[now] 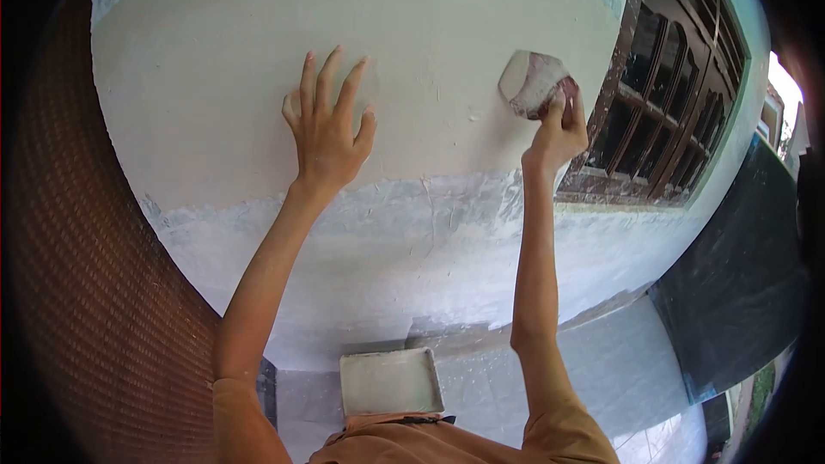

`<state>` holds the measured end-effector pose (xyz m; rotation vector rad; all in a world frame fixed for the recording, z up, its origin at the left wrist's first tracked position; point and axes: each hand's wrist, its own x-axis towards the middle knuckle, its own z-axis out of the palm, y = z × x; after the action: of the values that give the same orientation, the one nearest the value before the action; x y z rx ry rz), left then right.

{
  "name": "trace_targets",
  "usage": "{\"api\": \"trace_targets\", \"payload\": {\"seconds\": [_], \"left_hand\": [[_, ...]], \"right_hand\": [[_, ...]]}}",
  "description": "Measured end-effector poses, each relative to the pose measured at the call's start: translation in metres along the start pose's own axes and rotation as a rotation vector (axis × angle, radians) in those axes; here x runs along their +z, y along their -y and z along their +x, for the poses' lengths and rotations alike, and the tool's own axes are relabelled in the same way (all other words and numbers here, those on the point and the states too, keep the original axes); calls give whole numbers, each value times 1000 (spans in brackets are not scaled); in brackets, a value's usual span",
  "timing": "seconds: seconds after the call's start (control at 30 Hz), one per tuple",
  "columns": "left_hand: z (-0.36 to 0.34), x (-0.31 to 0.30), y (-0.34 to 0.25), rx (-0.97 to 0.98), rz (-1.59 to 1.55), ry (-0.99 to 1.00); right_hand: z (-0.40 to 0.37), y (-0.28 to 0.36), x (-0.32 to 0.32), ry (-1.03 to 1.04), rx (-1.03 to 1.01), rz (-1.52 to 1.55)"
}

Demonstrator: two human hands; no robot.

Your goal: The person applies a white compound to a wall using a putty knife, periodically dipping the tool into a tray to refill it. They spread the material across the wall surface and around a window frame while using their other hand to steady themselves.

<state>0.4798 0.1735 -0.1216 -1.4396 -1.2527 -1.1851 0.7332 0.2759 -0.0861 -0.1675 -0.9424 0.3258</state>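
Observation:
My left hand (327, 120) lies flat against the pale plastered wall (215, 77), fingers spread, holding nothing. My right hand (559, 133) is raised further right and grips a folded piece of sandpaper (531, 82), whitish and reddish-brown, pressed to the wall near the window frame. The wall's upper part is smooth cream filler; below it runs a greyish, patchy band (412, 223) with a thin crack.
A dark wooden window frame (662, 94) with glass panes stands right of my right hand. On the floor below lies a square white tray (391, 381). A brown woven surface (94, 292) fills the left side. A dark panel (739, 292) runs along the right.

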Motion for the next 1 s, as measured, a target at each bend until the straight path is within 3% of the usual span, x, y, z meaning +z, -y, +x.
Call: {"api": "trace_targets", "payload": {"seconds": [0.07, 0.13, 0.2, 0.27, 0.4, 0.47, 0.53, 0.63, 0.7, 0.73, 0.8, 0.87, 1.0], "left_hand": [[0, 1, -1, -29, -9, 22], [5, 6, -5, -1, -29, 5], [5, 8, -8, 32, -41, 18], [3, 4, -3, 53, -31, 17], [1, -4, 9, -5, 36, 26], [1, 1, 7, -19, 28, 31], [6, 10, 2, -29, 21, 6], [4, 13, -3, -42, 5, 7], [-3, 6, 0, -53, 23, 23], [-6, 1, 2, -77, 41, 41], [-11, -6, 11, -80, 58, 36], [-9, -6, 13, -74, 67, 41], [5, 9, -8, -52, 39, 26]], "right_hand": [[-12, -8, 2, 48, 58, -5], [-36, 0, 19, 225, 226, -60], [-49, -10, 26, 227, 175, -36], [-27, -28, 0, 156, 142, -163], [-6, -5, -12, -67, 133, 6], [-21, 7, 10, 43, 188, 0], [-36, -14, 33, 216, 108, -60], [-40, -21, 49, 238, 126, 36], [-8, -32, 16, 148, 142, -161], [4, -15, 0, 37, 225, -79], [29, -18, -33, -175, 47, -140], [39, -13, -34, -299, 52, 66], [-4, 3, 26, 132, 197, 15]]}}
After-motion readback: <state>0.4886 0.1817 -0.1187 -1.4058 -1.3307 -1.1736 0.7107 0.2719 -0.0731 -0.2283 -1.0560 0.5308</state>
